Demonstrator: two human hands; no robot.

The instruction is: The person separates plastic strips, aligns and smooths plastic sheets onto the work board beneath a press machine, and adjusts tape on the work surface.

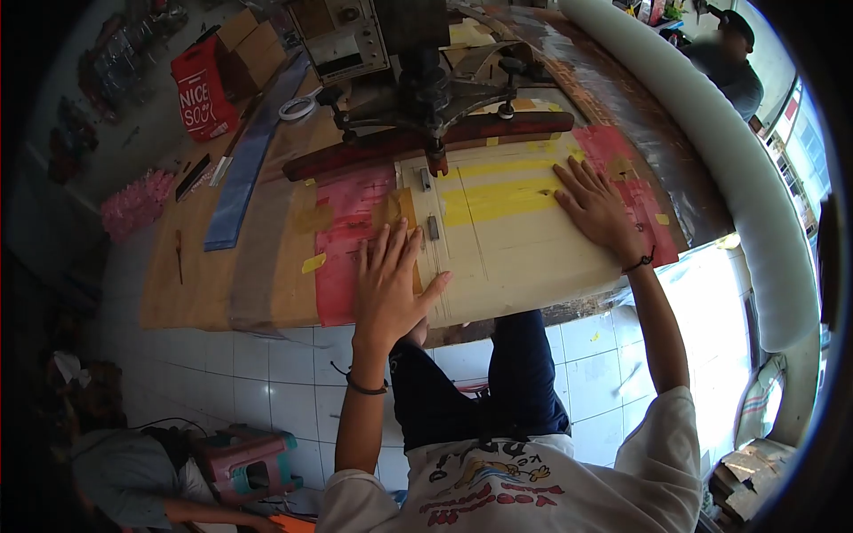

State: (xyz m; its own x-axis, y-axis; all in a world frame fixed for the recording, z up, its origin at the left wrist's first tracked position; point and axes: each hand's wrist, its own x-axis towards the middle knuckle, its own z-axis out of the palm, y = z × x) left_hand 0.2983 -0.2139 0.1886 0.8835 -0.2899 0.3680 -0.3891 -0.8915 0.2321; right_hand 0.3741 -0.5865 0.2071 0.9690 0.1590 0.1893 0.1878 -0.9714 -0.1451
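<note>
My left hand (388,275) lies with its fingers spread near the left edge of a cream sheet (524,253), over a red sheet (338,280) and a brown tape strip. Flat on the right part of the cream sheet rests my right hand (600,206), fingers apart, its tips by a yellow band (498,204). Two small dark metal pieces (434,228) sit on the cream sheet just right of my left fingertips. Another red piece (649,213) borders the sheet on the right. Above my hands hangs a machine head with a dark red curved bar (506,127).
Blue strips (253,169), a tape roll (297,107) and a thin tool (179,258) lie on the wooden table (191,293). A long white roll (711,133) runs along the right. One person (729,62) is at back right, another (133,480) beside a stool (253,466) at lower left.
</note>
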